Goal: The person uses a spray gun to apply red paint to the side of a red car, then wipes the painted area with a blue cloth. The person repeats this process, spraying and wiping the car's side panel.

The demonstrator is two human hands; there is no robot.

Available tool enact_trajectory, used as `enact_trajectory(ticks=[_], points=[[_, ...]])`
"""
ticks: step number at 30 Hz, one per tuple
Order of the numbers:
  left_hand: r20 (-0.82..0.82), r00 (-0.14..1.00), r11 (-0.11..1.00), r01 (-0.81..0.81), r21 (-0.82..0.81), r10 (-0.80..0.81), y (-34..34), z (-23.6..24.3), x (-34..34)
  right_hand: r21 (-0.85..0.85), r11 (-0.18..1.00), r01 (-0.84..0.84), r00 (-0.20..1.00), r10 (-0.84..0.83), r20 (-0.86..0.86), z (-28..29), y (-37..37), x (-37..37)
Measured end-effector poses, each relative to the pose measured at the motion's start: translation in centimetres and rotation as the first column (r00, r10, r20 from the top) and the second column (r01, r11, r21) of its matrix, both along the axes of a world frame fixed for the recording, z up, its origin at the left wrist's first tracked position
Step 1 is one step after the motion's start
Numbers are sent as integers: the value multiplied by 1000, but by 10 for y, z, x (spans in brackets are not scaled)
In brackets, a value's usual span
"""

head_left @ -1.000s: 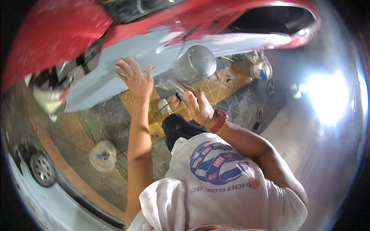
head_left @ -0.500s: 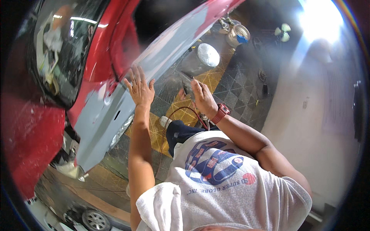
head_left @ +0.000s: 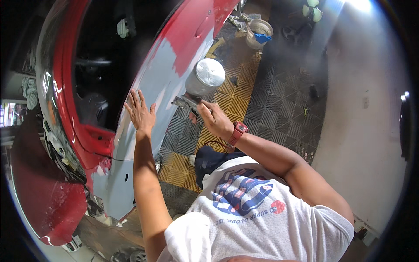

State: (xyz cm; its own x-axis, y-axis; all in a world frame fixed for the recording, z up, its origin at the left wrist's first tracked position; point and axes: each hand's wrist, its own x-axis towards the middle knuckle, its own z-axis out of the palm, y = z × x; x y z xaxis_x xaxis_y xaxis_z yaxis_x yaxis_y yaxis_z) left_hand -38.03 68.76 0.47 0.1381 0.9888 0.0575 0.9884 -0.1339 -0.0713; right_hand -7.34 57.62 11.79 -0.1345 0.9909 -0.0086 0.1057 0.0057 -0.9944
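My right hand (head_left: pixel 217 120) is grasping a spray gun (head_left: pixel 190 105), its metal cup (head_left: pixel 206 77) sitting just beyond my knuckles. The gun's long axis is pointing left, toward the grey-and-red car side (head_left: pixel 161 76). My left hand (head_left: pixel 142 116), empty, is spreading its fingers nearer that surface; I cannot tell whether they are touching.

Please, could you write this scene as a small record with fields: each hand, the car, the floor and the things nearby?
Left hand: open, fingers spread, at the grey panel; contact unclear
Right hand: closed around a spray gun with a metal cup
Wrist: red watch, right arm
Car: red body with grey areas
Floor: yellow and dark grey tiles
Nearby: bucket with something blue
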Motion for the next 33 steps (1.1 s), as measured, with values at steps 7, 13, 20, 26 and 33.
enact_trajectory(ticks=[7,13,20,26,33], points=[[-31,997,997,73,13,-73,117,16,104,36,998,47,998,-48,27,23,105,87],[43,994,995,100,26,-101,206,9,177,25,999,37,999,-38,9,-2,211,122],[159,986,969,-84,231,47,231,-24,240,56,989,139,988,-143,55,-15,272,145],[241,965,991,-118,59,100,280,17,311,-206,966,158,983,-174,-59,11,331,171],[262,943,976,-219,18,207,352,36,400,-290,953,87,989,-118,-92,1,402,256]])
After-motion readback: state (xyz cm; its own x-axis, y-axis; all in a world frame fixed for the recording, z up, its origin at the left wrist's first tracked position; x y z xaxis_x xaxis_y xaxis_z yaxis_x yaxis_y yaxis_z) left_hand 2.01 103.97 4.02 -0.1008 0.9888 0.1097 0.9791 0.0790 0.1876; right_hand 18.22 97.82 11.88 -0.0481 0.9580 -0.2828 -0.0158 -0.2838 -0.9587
